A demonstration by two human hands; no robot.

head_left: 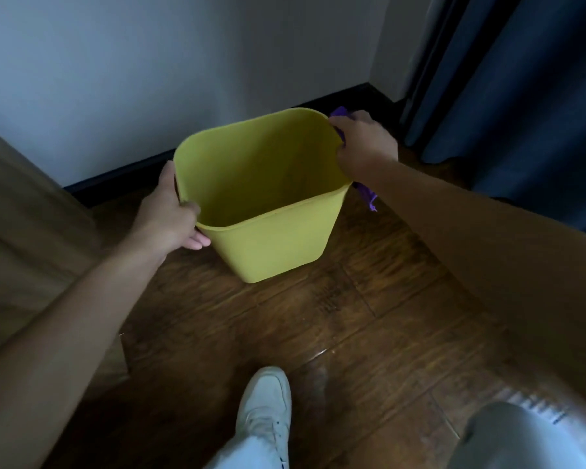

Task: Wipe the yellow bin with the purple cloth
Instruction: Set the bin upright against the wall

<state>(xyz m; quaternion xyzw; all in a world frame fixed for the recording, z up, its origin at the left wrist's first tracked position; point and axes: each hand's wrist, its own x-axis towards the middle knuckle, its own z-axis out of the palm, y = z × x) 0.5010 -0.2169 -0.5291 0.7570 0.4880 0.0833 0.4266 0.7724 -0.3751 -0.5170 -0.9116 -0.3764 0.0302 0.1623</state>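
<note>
- Head view: the yellow bin (268, 211) sits on the wooden floor (369, 316) near the wall (149, 79), tilted toward the person.
- Left hand (170, 214) grips the near-left rim — fingers clamped on it.
- Right hand (362, 140) presses the purple cloth (366, 194) against the right outer side, fingers closed on the cloth.
- White shoe (266, 407) below.

The bin (264, 184) at the centre of the frame is plain mustard yellow inside and out. The cloth (366, 194) showing at its right side is purple. The floor (352, 316) is dark brown wood with streaked grain. The wall (149, 62) in the upper left is pale grey-white above a black skirting board (122, 174). The curtain (521, 79) in the upper right is dark blue. The shoe (268, 401) at the bottom is white.
</note>
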